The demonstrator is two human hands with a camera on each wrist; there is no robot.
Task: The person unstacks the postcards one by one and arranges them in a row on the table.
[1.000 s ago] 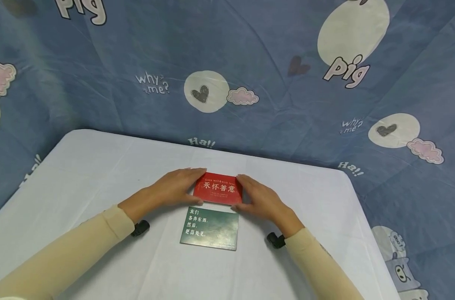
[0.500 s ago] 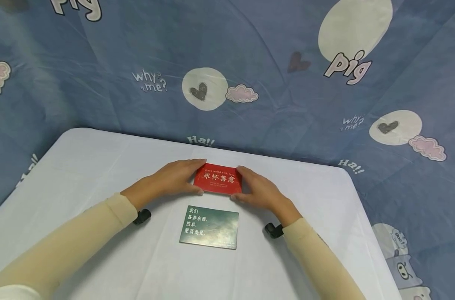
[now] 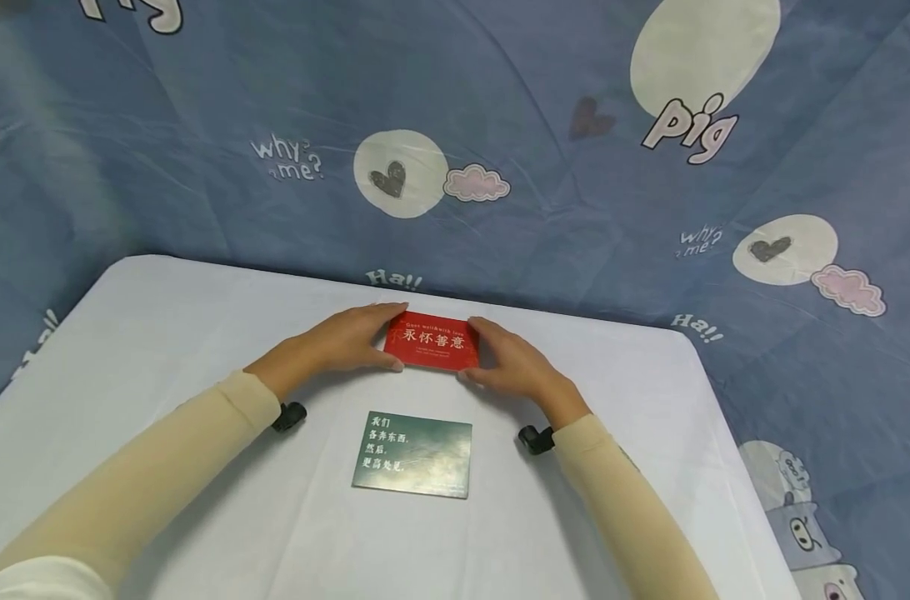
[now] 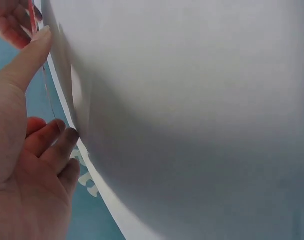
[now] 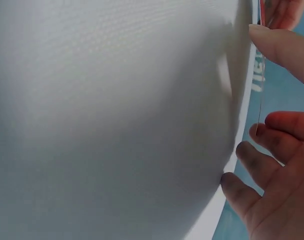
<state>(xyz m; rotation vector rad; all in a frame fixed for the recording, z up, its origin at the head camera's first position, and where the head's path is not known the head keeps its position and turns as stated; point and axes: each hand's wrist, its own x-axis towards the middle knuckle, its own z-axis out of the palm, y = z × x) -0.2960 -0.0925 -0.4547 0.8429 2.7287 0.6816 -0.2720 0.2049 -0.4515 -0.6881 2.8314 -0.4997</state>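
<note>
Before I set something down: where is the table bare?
Bare: the white tabletop between green card and red card, and from the green card to each sleeve. Crowded: the red card, between left hand and right hand.

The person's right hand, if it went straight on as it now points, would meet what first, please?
Most likely the red rectangular card with pale lettering, which the right hand holds by its edge; beyond it, perhaps the left hand, though depth is unclear.
</note>
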